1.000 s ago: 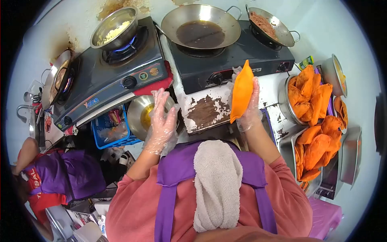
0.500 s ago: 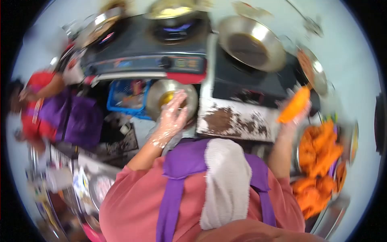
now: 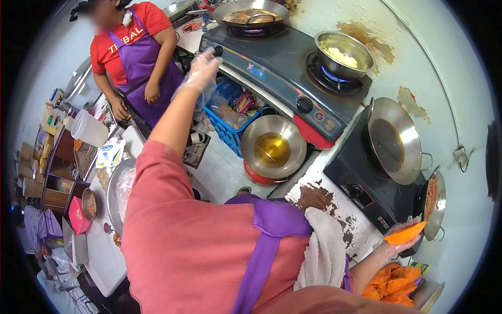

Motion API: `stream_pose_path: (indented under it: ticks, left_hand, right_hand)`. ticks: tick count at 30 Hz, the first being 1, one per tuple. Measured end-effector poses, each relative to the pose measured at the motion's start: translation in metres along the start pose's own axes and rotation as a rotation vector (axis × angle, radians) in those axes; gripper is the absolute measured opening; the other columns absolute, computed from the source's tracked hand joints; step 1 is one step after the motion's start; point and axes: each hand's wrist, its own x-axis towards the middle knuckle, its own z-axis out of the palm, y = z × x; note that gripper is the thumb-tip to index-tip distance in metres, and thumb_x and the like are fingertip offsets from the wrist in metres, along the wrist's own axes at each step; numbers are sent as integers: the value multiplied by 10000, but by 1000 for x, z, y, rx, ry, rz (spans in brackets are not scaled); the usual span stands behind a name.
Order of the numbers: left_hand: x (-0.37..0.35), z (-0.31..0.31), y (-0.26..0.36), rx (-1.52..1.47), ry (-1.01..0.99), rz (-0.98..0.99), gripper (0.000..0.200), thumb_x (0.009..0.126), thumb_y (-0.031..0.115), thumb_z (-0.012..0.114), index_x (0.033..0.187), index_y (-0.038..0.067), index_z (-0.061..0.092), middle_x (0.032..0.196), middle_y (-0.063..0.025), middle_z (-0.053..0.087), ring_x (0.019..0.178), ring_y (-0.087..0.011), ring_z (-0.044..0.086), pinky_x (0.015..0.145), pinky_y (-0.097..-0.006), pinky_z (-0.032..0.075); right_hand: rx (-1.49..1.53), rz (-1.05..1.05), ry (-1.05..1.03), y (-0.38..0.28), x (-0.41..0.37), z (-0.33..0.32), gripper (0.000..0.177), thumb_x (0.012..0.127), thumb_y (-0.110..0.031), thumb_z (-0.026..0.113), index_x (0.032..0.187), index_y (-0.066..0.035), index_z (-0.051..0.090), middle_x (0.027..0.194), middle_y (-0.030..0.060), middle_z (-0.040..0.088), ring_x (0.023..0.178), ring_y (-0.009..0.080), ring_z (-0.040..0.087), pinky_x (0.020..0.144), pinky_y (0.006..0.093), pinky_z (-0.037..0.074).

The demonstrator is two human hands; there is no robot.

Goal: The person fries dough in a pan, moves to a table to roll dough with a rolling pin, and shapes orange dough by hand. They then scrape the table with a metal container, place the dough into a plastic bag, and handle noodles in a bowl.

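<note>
My left hand (image 3: 204, 70), in a clear plastic glove, is closed round the left burner knob (image 3: 217, 51) on the front of the black gas stove (image 3: 256, 70). My right hand (image 3: 402, 235), also gloved, holds a folded orange wrapper (image 3: 407, 234) at the lower right. Close to it stands a pan with a reddish-brown filling (image 3: 432, 199). Below my right hand lies a heap of orange wrappers (image 3: 392, 285).
A pan with browned food (image 3: 251, 15) and a pot with yellow pieces (image 3: 342, 55) sit over lit burners. A wok with oil (image 3: 273, 149) stands below the stove, beside a blue basket (image 3: 227, 131). A co-worker (image 3: 133, 57) in a purple apron stands at upper left.
The view has swung left. My left hand has moved from above the wok of oil to the stove's left knob. My right hand still holds the orange wrapper.
</note>
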Motion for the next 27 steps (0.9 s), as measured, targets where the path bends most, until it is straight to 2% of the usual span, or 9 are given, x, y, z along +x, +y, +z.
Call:
stream_pose_path:
  ticks: [1, 4, 8, 10, 12, 14, 19, 25, 27]
  left_hand:
    - [19, -6, -6, -84, 12, -75, 534, 736, 280, 593, 1172, -14, 499, 1014, -199, 607, 927, -291, 598, 818, -343, 452]
    - [85, -33, -30, 303, -21, -237, 600, 739, 330, 595, 1239, 28, 458, 927, -137, 635, 889, -192, 590, 779, -302, 437]
    - [182, -54, -83, 456, 14, -135, 556, 739, 347, 578, 1210, 65, 494, 957, -141, 631, 905, -231, 593, 800, -331, 433]
    - [228, -57, -117, 389, -88, -165, 499, 740, 345, 564, 1169, 91, 529, 980, -145, 623, 944, -264, 585, 830, -346, 425]
    - [270, -53, -146, 398, -84, -155, 454, 746, 349, 544, 1128, 104, 549, 1007, -168, 610, 981, -294, 570, 849, -367, 418]
    - [290, -58, -140, 474, 54, -97, 419, 742, 370, 517, 1054, 98, 584, 1021, -201, 592, 978, -357, 553, 850, -412, 429]
    - [368, -54, -151, 338, 286, 97, 425, 780, 318, 443, 1115, 84, 560, 1043, -217, 574, 988, -358, 546, 876, -411, 416]
    - [442, -43, -179, 744, -151, 14, 303, 811, 274, 418, 1040, 179, 594, 1094, -132, 574, 1041, -294, 540, 877, -410, 421]
    - [446, -41, -184, 815, -96, -83, 335, 839, 266, 392, 1120, 213, 568, 1170, -107, 539, 1086, -279, 517, 904, -393, 410]
  right_hand:
    - [4, 2, 0, 1, -1, -2, 426, 832, -202, 562, 1201, -8, 470, 1183, 105, 538, 1081, 189, 525, 910, 286, 452]
    - [100, -52, 77, 8, -7, 6, 408, 823, -201, 566, 1162, 13, 493, 1131, 120, 568, 998, 197, 574, 864, 284, 481]
    - [-62, -178, 87, 34, -32, 28, 457, 815, -171, 562, 1219, 7, 444, 1214, 133, 509, 1048, 210, 547, 878, 301, 477]
    - [-70, -43, -120, 50, -52, 43, 457, 809, -171, 588, 1211, 2, 455, 1194, 116, 529, 1072, 199, 533, 908, 300, 457]
    - [-11, -19, -95, 63, -66, 51, 436, 806, -154, 584, 1197, 3, 470, 1176, 121, 541, 1054, 204, 545, 911, 306, 456]
    - [-32, -122, 109, 77, -73, 55, 408, 797, -141, 581, 1177, -15, 498, 1151, 108, 561, 1024, 190, 563, 869, 297, 480]
    - [58, -44, 36, 126, -115, 118, 386, 779, -100, 596, 1142, 4, 517, 1130, 105, 573, 1024, 189, 561, 901, 313, 459]
    - [22, -211, 182, 141, -143, 146, 368, 781, -167, 604, 1116, -30, 540, 1094, 88, 591, 970, 191, 586, 853, 327, 487]
    - [-17, -243, 204, 141, -149, 149, 369, 781, -172, 604, 1116, -32, 540, 1093, 87, 591, 967, 191, 587, 849, 328, 488]
